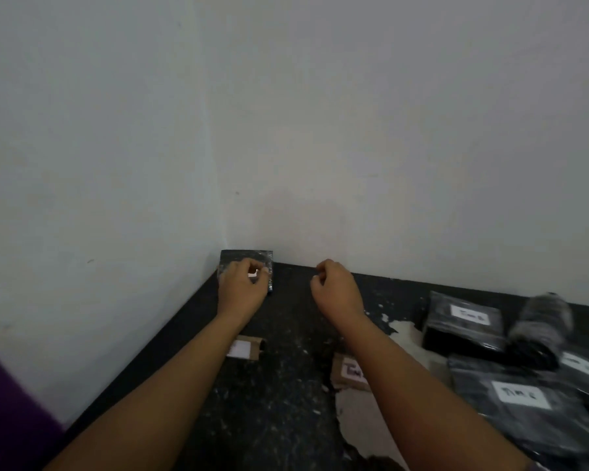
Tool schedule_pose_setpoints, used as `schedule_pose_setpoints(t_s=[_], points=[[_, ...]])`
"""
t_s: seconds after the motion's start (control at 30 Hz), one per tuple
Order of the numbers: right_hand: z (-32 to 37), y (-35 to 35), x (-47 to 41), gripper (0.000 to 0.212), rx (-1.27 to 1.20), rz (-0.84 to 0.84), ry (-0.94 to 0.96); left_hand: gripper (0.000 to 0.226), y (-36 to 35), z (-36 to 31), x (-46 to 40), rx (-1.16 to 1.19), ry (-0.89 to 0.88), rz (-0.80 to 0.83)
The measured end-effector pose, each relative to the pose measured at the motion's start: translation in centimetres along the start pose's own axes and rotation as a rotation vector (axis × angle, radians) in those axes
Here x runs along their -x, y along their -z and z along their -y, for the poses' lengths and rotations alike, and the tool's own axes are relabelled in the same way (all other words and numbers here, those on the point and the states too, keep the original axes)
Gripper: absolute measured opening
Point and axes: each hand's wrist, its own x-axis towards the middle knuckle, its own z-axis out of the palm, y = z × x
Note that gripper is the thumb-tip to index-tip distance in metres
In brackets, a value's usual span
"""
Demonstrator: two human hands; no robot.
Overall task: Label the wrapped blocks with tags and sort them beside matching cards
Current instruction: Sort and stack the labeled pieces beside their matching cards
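Our left hand (244,283) lies on the wrapped block (247,258) in the corner, seemingly pinching a white tag (253,274). Our right hand (334,287) hovers well apart, fingers curled, empty.

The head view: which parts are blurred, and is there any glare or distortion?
Head view: the dark roll at right is smeared by motion blur; writing on the tagged blocks is unreadable. The wrapped block under the left hand glints faintly. Wide-angle distortion bends the wall corner. Lighting is dim and even.
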Motion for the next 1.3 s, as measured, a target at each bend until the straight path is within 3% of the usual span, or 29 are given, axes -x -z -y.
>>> schedule_pose_setpoints(t_s=[0.37, 0.53, 0.67, 0.8, 1.13, 1.3], points=[[-6.1, 16.8, 5.6, 0.029, 0.16, -0.176, -0.036, 0.019, -8.8, -15.5, 9.2, 0.093, -0.206, 0.322], [-10.2, 23.2, 7.3, 0.024, 0.148, -0.247, -0.075, 0.017, -13.8, -19.6, 12.3, 0.065, -0.279, 0.499], [-14.2, 27.5, 8.5, 0.03, 0.185, -0.142, -0.189, 0.016, -17.2, -21.0, 13.3, -0.082, -0.339, 0.501], [-17.4, 29.7, 9.8, 0.043, 0.251, 0.021, -0.276, 0.022, -19.2, -20.8, 14.0, -0.118, -0.278, 0.539], [-18.0, 29.5, 9.3, 0.034, 0.471, 0.042, -0.218, 0.05, -21.2, -19.9, 14.4, -0.228, -0.157, 0.47], [-17.0, 28.2, 8.5, 0.031, 0.659, 0.051, -0.174, 0.066, -21.7, -19.4, 13.4, -0.219, -0.11, 0.51]])
